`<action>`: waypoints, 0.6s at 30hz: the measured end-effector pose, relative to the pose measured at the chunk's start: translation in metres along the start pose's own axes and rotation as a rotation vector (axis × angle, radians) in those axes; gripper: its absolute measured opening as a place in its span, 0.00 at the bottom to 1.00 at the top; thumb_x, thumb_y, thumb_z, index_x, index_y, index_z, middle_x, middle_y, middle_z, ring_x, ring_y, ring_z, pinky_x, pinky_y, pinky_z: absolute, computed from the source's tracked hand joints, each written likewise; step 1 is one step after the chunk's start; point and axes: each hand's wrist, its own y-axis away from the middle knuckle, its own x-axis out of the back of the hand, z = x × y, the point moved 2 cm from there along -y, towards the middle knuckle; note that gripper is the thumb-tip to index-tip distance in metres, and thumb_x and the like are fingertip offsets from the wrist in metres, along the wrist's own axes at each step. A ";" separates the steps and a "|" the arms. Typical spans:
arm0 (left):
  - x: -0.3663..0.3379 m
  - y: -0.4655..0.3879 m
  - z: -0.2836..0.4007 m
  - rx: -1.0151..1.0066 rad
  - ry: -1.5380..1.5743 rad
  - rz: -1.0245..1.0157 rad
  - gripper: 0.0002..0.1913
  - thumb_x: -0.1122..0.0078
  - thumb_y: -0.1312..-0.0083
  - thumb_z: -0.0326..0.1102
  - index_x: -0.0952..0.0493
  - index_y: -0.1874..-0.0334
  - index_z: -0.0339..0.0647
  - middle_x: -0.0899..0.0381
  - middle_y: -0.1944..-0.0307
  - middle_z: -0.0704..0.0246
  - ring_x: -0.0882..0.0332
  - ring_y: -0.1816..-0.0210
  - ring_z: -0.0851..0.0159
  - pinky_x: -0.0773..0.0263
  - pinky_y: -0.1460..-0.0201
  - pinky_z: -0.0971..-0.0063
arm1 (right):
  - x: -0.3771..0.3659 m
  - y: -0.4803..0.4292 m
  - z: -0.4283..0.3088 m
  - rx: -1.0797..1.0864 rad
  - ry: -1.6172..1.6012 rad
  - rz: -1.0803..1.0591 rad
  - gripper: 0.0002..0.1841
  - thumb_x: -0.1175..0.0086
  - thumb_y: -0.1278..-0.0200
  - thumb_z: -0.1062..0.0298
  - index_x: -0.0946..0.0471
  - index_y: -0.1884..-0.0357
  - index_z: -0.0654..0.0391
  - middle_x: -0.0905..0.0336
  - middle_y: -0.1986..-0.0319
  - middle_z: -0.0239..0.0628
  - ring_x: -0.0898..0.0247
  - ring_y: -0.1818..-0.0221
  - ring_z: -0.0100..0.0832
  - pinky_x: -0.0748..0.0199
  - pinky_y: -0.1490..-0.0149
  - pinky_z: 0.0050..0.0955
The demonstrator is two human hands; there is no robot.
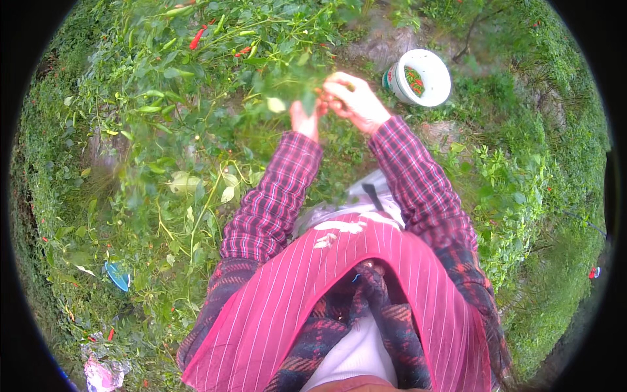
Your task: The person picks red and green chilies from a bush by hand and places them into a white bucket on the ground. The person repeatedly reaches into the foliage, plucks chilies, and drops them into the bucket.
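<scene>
Both hands meet among the leaves of a chili pepper plant (274, 73), upper centre. My left hand (304, 120) is raised, partly hidden behind blurred foliage; whether its fingers hold a stem or a pepper is unclear. Just right of it, my right hand (355, 100) has curled fingers close to small reddish things at the fingertips, too blurred to name surely. Red chili peppers (197, 37) and green chili peppers (150, 109) hang on the plants to the left. To the right of my right hand, a white plastic bucket (437, 78) holds red and green chili peppers (414, 82).
Dense pepper plants (73, 161) surround me on both sides. A blue plastic object (117, 277) lies among leaves at lower left, with a crumpled pinkish-white plastic bag (100, 373) below it. Bare ground (387, 41) shows beside the bucket. Pale plastic sheeting (355, 198) lies before my apron.
</scene>
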 end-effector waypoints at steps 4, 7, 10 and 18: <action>-0.011 0.003 0.001 -0.172 0.097 -0.106 0.12 0.48 0.40 0.27 0.29 0.54 0.37 0.25 0.59 0.68 0.26 0.64 0.70 0.30 0.60 0.77 | 0.031 0.009 0.014 0.025 0.178 0.302 0.04 0.45 0.43 0.67 0.26 0.69 0.56 0.28 0.78 0.26 0.38 0.81 0.14 0.46 0.80 0.13; -0.014 0.003 -0.001 -0.184 0.068 -0.114 0.10 0.43 0.43 0.25 0.26 0.58 0.37 0.25 0.63 0.70 0.27 0.63 0.72 0.30 0.60 0.80 | 0.035 0.011 0.028 -0.005 0.201 0.343 0.04 0.44 0.44 0.68 0.26 0.69 0.55 0.28 0.78 0.26 0.37 0.80 0.14 0.46 0.80 0.13; -0.010 0.001 -0.005 -0.160 -0.138 -0.037 0.09 0.39 0.44 0.28 0.25 0.61 0.39 0.23 0.64 0.71 0.27 0.63 0.73 0.31 0.59 0.80 | 0.037 0.015 0.037 -0.023 0.196 0.345 0.05 0.44 0.45 0.69 0.26 0.68 0.57 0.28 0.78 0.26 0.37 0.80 0.15 0.45 0.80 0.13; -0.008 0.000 -0.004 -0.294 -0.552 0.015 0.04 0.39 0.44 0.28 0.25 0.68 0.38 0.21 0.67 0.68 0.25 0.66 0.71 0.30 0.61 0.77 | 0.037 0.008 0.046 0.138 0.439 0.414 0.04 0.43 0.47 0.70 0.25 0.71 0.59 0.25 0.77 0.31 0.34 0.80 0.18 0.36 0.77 0.17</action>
